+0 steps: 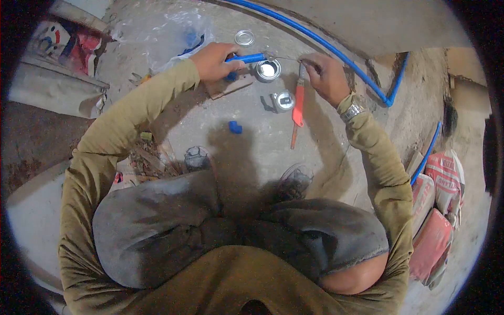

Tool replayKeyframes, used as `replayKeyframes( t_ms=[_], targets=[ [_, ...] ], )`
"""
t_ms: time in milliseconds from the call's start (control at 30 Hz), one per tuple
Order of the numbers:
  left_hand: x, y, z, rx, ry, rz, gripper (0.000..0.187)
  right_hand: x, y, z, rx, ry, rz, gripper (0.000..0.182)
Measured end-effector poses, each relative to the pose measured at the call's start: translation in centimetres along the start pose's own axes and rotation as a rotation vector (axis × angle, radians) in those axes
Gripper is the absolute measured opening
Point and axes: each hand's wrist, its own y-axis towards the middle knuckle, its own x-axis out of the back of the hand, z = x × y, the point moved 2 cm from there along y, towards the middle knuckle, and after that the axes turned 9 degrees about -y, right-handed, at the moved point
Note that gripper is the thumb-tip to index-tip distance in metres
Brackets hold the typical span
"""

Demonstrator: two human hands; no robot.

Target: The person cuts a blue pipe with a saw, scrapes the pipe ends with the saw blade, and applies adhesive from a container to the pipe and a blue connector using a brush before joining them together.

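Observation:
My left hand (214,60) is closed around a short blue plastic pipe (251,58), its free end pointing right. The fingers of my right hand (326,76) pinch a thin wire-like stick (285,58) that reaches left to the pipe's end. Whether its tip touches the pipe is too small to tell. Just below the pipe's end stands an open round can (269,70), pale inside. A smaller can (284,101) is nearer me. Beside it, close to my right hand, lies a thin blade-like tool with a red handle or wrap (298,102).
A round metal lid (244,38) lies beyond the open can. A blue elbow fitting (235,127) rests on the concrete floor, and a wooden board (231,87) lies below my left hand. A long blue pipe (320,39) runs behind; bags (433,210) sit at right, clear plastic (157,37) at upper left.

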Motion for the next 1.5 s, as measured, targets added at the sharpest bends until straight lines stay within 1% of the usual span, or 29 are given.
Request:
replayKeyframes(
  t_ms=[67,167,267,367,467,567,667,800,900,967,1167,1267,1300,1400,1467,1500],
  targets=[
    [0.2,0.3,0.1,0.019,-0.031,0.077,0.038,0.1,0.1,0.0,-0.022,0.002,0.0,0.025],
    [0.3,0.2,-0.4,0.062,-0.11,0.04,0.028,0.2,0.3,-0.3,-0.048,-0.005,-0.007,0.025],
    [0.0,0.3,0.5,-0.035,0.004,-0.007,0.029,0.0,0.4,-0.5,-0.048,-0.012,-0.012,0.025],
    [0.2,0.2,0.2,-0.093,0.009,-0.063,0.03,-0.1,0.5,-0.6,-0.031,-0.011,-0.019,0.024],
    [0.4,0.2,-0.2,-0.123,0.061,-0.05,0.033,-0.1,0.5,-0.7,-0.026,-0.007,-0.016,0.024],
    [0.7,0.0,-1.3,-0.071,0.063,0.011,0.036,-0.2,0.3,-1.0,-0.028,-0.014,-0.007,0.024],
    [0.6,0.4,-0.8,-0.141,0.069,0.001,0.038,-0.2,0.0,-1.1,-0.044,-0.018,0.019,0.023],
    [0.9,0.7,-0.9,-0.119,0.045,-0.025,0.039,-0.4,-0.3,-1.1,-0.081,-0.06,0.05,0.021],
    [1.3,0.8,-0.9,-0.094,0.03,-0.045,0.04,0.2,-0.4,-0.2,-0.154,0.025,0.063,0.019],
    [1.3,0.5,-1.1,-0.084,0.043,-0.083,0.041,0.5,-0.3,0.1,-0.162,0.039,0.054,0.019],
    [1.0,0.8,-0.4,-0.087,0.073,-0.03,0.044,0.6,0.1,0.4,-0.109,0.015,-0.021,0.018],
    [0.8,0.5,-0.3,-0.152,0.096,-0.109,0.039,0.3,0.2,0.1,-0.12,0.011,-0.045,0.019],
    [0.8,0.4,-0.3,-0.163,0.1,-0.105,0.04,0.2,0.3,0.0,-0.13,0.014,-0.049,0.019],
    [0.9,0.4,-0.3,-0.181,0.116,-0.088,0.043,0.0,0.3,-0.5,-0.13,0.031,-0.026,0.02],
    [0.9,0.5,-0.2,-0.172,0.134,-0.068,0.047,0.1,0.4,-0.4,-0.173,0.03,0.045,0.021],
    [1.0,0.5,-0.4,-0.176,0.115,-0.063,0.047,0.1,0.3,-0.5,-0.195,0.029,0.081,0.022]
  ],
)
